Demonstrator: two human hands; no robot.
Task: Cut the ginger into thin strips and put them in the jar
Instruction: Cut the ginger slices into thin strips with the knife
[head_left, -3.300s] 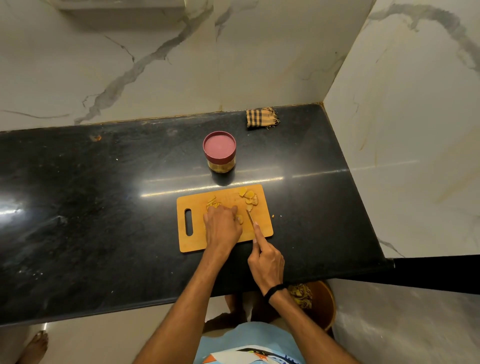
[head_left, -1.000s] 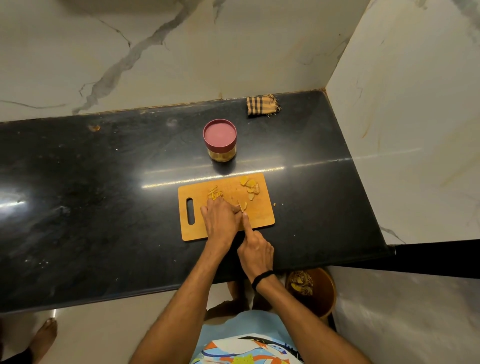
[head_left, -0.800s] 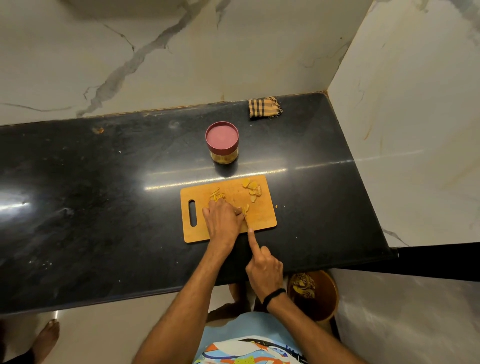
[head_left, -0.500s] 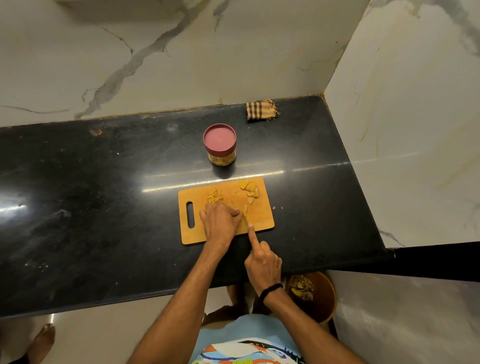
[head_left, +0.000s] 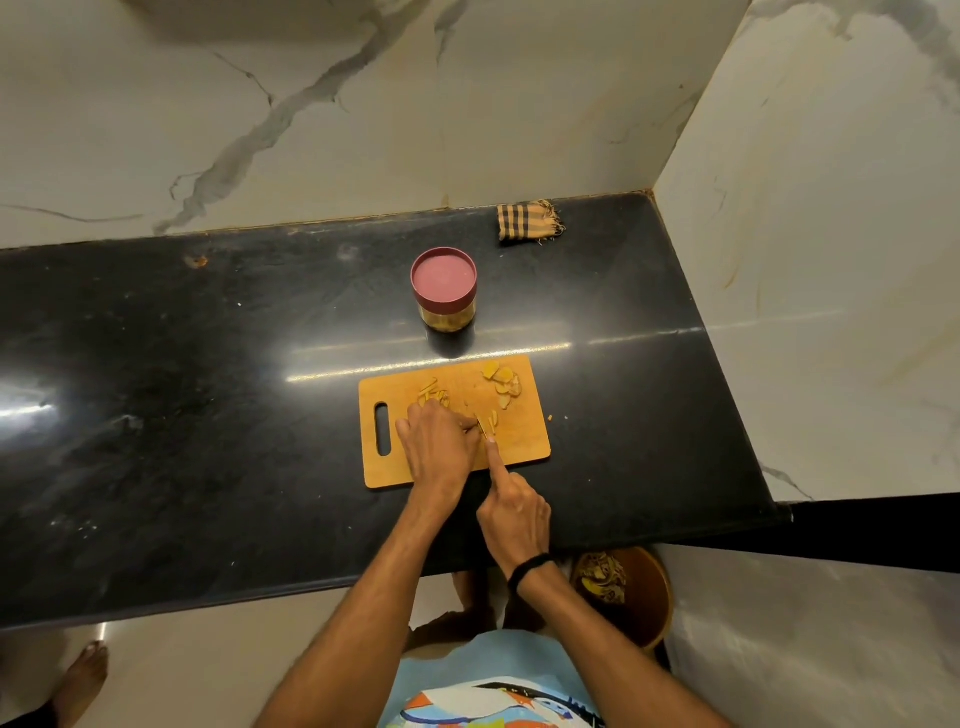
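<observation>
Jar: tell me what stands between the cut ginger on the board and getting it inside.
The maroon lid sits on the jar, closing its mouth. Between the ginger strips on the cutting board and the jar lies only bare countertop.

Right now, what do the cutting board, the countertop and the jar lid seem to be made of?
Cutting board: likely wood or bamboo, matte, even orange-brown surface.
Countertop: polished dark stone, perhaps granite; speckled, reflecting light streaks.
Jar lid: probably plastic; smooth, opaque maroon.
</observation>
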